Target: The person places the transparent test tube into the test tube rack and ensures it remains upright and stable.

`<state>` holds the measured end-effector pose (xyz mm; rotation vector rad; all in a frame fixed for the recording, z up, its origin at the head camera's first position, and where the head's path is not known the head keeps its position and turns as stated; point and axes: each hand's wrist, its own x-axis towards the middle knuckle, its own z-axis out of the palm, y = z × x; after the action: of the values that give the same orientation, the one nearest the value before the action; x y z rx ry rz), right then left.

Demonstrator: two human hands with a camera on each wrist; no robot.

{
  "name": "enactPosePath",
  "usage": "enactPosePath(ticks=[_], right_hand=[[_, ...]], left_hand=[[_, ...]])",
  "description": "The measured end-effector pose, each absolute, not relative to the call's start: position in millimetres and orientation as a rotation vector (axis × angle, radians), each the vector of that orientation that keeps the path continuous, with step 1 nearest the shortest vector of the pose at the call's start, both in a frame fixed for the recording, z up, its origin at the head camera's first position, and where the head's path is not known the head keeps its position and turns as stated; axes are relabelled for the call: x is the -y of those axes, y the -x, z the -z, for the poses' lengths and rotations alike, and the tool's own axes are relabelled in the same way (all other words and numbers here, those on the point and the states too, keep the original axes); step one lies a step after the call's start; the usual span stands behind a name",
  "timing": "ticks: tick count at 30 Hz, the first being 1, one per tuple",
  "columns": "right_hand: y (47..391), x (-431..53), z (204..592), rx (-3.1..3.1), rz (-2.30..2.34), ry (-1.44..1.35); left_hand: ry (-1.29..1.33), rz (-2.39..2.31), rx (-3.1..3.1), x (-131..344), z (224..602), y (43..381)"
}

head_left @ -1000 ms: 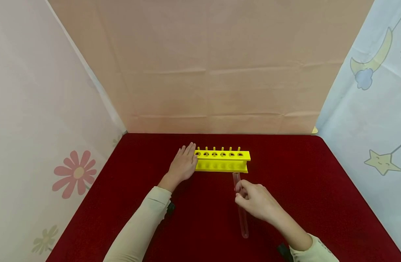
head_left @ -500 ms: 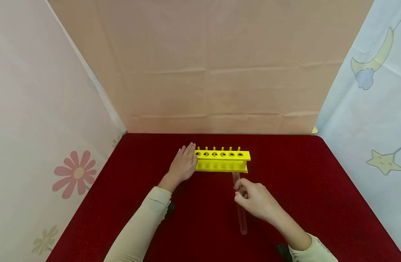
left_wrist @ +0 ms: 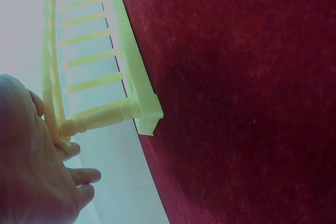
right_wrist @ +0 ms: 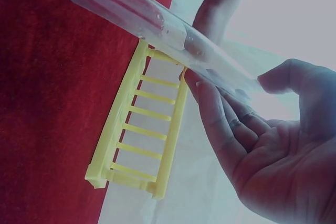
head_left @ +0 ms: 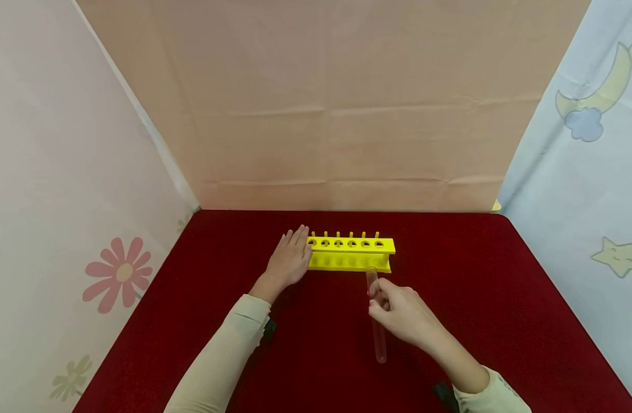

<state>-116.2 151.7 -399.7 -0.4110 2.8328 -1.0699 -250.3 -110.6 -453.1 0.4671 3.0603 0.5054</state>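
A yellow test tube rack (head_left: 352,250) stands toward the back of the table, with a row of holes along its top shelf and several short pegs behind. My left hand (head_left: 287,258) is at the rack's left end; its thumb and fingers lie on either side of the top shelf (left_wrist: 48,77), the fingers fairly straight. In front of the rack's right end, my right hand (head_left: 409,315) holds a clear test tube (head_left: 380,347) between thumb and curled fingers. The tube's open mouth points toward the rack and its rounded end toward me. It looks tilted in the right wrist view.
The table has a dark red cover (head_left: 476,298). A tan sheet (head_left: 347,115) hangs behind it. Pale patterned sheets close off the left side (head_left: 63,201) and the right side (head_left: 564,229).
The test tube has shifted slightly upward in the view, its rounded end most, and its mouth now overlaps the rack's lower front edge. Both hands stay nearly where they were.
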Motion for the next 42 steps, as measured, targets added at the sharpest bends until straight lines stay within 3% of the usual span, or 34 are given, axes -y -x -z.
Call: enactPosePath(ticks=[42], right_hand=[[126.0, -142.6, 390.8, -2.880, 1.094, 0.386]], left_hand=[[-0.465, -0.443, -3.069, 110.3, 454.9, 250.4]])
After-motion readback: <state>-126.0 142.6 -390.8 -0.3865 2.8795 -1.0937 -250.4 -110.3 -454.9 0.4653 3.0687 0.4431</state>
